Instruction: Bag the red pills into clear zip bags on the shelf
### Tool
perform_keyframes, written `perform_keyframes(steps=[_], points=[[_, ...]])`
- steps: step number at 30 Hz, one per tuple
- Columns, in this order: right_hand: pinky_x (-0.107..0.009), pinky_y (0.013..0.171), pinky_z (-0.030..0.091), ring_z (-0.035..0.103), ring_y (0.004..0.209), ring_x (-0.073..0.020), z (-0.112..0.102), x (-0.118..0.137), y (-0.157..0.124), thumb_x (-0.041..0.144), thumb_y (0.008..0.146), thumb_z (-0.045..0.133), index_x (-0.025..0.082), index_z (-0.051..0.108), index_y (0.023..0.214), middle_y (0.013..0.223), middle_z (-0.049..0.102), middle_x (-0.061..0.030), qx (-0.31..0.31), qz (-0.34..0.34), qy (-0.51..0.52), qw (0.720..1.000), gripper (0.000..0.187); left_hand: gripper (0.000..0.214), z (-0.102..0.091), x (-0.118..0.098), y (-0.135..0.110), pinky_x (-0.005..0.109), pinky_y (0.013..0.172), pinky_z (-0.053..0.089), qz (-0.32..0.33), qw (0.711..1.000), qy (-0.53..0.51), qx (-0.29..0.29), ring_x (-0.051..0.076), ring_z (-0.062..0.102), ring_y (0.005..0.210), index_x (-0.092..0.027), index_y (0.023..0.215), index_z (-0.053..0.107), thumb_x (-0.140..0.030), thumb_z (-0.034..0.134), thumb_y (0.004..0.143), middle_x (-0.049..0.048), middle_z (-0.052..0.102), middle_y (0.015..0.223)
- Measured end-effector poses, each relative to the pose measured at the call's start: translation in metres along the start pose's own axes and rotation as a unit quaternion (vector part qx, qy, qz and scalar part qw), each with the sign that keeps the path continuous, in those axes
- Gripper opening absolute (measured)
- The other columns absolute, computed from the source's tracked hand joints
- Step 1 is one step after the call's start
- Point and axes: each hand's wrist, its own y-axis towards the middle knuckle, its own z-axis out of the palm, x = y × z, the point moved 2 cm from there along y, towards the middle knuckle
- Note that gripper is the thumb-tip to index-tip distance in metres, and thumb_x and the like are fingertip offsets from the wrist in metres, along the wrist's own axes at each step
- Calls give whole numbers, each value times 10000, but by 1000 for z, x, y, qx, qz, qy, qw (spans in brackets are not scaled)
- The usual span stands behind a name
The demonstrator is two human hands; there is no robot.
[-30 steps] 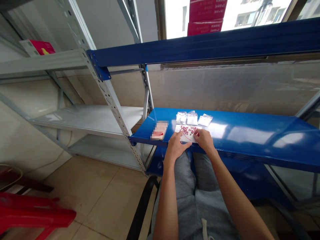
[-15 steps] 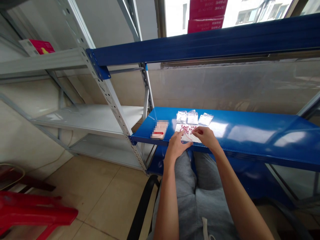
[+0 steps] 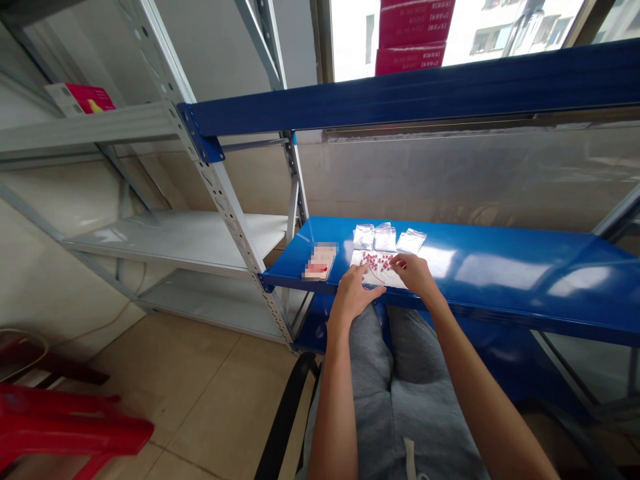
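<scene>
Small red beads (image 3: 384, 261) lie scattered on a white sheet (image 3: 397, 283) near the front edge of the blue shelf. A thin red string (image 3: 376, 274) curves across the sheet between my hands. My left hand (image 3: 351, 291) rests at the sheet's left side, its thumb spread away from the fingers. From the right, my right hand (image 3: 414, 272) reaches over the beads with its fingertips pinched together; whatever is between them is too small to make out. Clear plastic bags (image 3: 385, 237) lie in a row just behind the sheet.
A blurred-out card-like item (image 3: 321, 261) lies left of the sheet on the blue shelf (image 3: 500, 263). A blue beam (image 3: 400, 100) crosses above, with red boxes (image 3: 415, 30) over it. A metal upright (image 3: 230, 207) stands at left, and a red stool (image 3: 75, 423) is on the floor.
My right hand has shifted slightly right over the beads, still pinched. My left hand has stayed in nearly the same place. The view has tilted up a little.
</scene>
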Motion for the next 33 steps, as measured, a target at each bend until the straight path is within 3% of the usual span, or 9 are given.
perform_keyframes(steps=[9, 21, 24, 28, 33], points=[[-285, 784, 426, 662, 905, -226, 29, -6, 12, 209, 897, 612, 169, 789, 973, 987, 747, -111, 24, -30, -89, 995, 197, 622, 4, 3, 1, 382, 993, 533, 13, 1000, 2, -2, 270, 645, 1135, -173, 1351, 620, -305, 828, 780, 117, 658, 1232], [-286, 782, 415, 637, 929, -228, 34, 0, 13, 171, 913, 542, 153, 763, 993, 1021, 727, -140, 37, -48, -121, 991, 235, 652, 6, 10, 2, 377, 958, 556, 40, 999, -11, -10, 252, 651, 1089, -201, 1357, 619, -272, 850, 752, 104, 660, 1208], [-283, 748, 408, 632, 859, -211, 28, 1, 12, 174, 905, 551, 146, 756, 939, 946, 730, -120, 22, -48, -83, 995, 209, 651, 7, 11, 3, 377, 955, 556, 43, 999, -16, -8, 249, 648, 1083, -201, 1355, 624, -263, 850, 748, 102, 659, 1199], [-281, 646, 385, 563, 657, -173, 10, 3, 5, 312, 886, 610, 148, 741, 882, 693, 659, -38, 23, -46, 42, 998, 210, 649, 7, 10, 3, 377, 949, 556, 38, 999, -19, -4, 248, 650, 1080, -199, 1357, 626, -269, 845, 750, 105, 653, 1203], [-281, 647, 400, 549, 681, -163, -6, 19, -11, 368, 879, 584, 167, 734, 842, 745, 689, -36, 93, -143, 156, 973, 253, 634, 6, 5, 4, 393, 997, 529, 40, 999, -9, -9, 260, 651, 1097, -190, 1346, 630, -273, 843, 754, 109, 667, 1211]])
